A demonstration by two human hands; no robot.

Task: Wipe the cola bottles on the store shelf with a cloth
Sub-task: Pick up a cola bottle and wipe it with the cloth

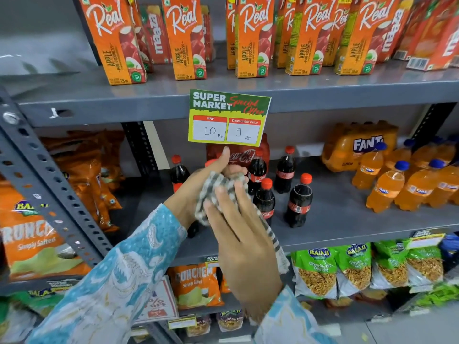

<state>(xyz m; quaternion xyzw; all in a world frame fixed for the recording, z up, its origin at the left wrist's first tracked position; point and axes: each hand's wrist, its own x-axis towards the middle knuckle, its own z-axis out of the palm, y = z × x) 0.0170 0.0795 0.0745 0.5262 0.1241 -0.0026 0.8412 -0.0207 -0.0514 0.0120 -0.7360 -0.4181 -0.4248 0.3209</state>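
Observation:
Several small cola bottles with red caps stand on the grey middle shelf (347,219), among them one at the front (299,204) and one far left (178,171). My left hand (196,184) grips another cola bottle in front of the shelf. Its red cap (210,163) shows by my thumb and its dark base (193,230) shows under my wrist. A grey-and-white checked cloth (218,187) is wrapped around that bottle. My right hand (243,244) presses the cloth against it, and a tail of cloth hangs down behind my right hand.
A shrink-wrapped cola pack (258,150) sits behind the bottles. Orange Fanta bottles (387,187) fill the right of the shelf. A price card (228,117) hangs from the shelf above, which carries juice cartons (255,38). Snack bags (87,175) lie left, behind a slanted perforated post (49,194).

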